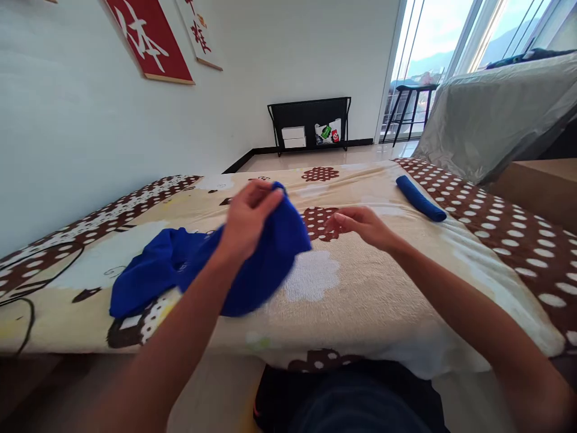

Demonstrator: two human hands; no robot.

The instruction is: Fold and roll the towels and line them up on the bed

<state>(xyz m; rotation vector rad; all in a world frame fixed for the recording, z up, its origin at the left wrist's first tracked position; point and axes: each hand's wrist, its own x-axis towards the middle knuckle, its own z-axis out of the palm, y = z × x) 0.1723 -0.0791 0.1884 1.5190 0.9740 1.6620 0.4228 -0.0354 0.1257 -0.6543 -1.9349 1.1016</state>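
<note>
My left hand (pixel 249 218) is closed on a corner of a blue cloth (pixel 265 264) and lifts it off the patterned bedspread (pixel 383 288). More blue cloth (pixel 151 273) lies bunched to its left, joined or touching. My right hand (pixel 360 225) hovers just right of the lifted cloth, fingers loosely stretched and holding nothing. A rolled blue cloth (pixel 420 198) lies on the bed further right, apart from both hands.
The bed runs against a white wall with a red banner (pixel 148 39). A black rack (pixel 311 123) stands on the floor at the far wall. A covered piece of furniture (pixel 496 114) and a stool (pixel 412 108) are by the window at right.
</note>
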